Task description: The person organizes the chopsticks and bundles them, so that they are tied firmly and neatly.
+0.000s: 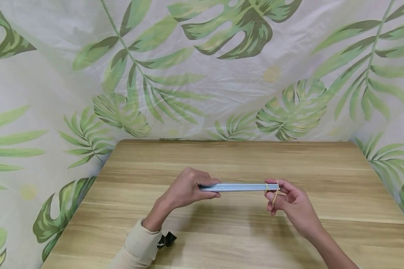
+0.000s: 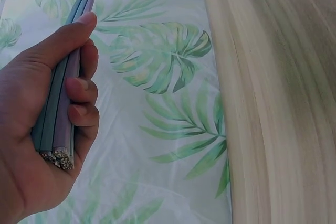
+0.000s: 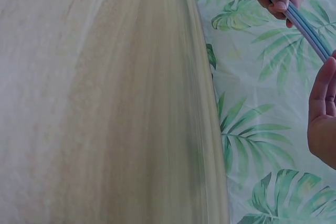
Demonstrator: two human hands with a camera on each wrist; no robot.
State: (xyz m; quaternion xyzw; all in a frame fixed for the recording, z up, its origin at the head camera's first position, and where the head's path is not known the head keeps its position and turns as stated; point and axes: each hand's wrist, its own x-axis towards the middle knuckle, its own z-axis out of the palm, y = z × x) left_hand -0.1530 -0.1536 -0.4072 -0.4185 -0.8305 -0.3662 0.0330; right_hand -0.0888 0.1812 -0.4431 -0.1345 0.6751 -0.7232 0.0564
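My left hand [image 1: 188, 188] grips one end of a bundle of slim blue and purple sticks [image 1: 239, 187], fingers and thumb curled round it. In the left wrist view, the uneven, speckled ends of the sticks [image 2: 59, 159] stick out beside the palm. Held level above the table, the bundle reaches across to my right hand [image 1: 291, 203]. A thin yellow rubber band [image 1: 275, 194] wraps the right end of the bundle, and a loose loop of it is pinched by the right thumb and fingers. Most of the right hand lies outside the right wrist view.
Below the hands lies a wood-grain table [image 1: 222, 239], with its back edge against a leaf-printed cloth [image 1: 235, 93] that also hangs at both sides. A small black device [image 1: 168, 239] shows at the left sleeve cuff [image 1: 143, 239].
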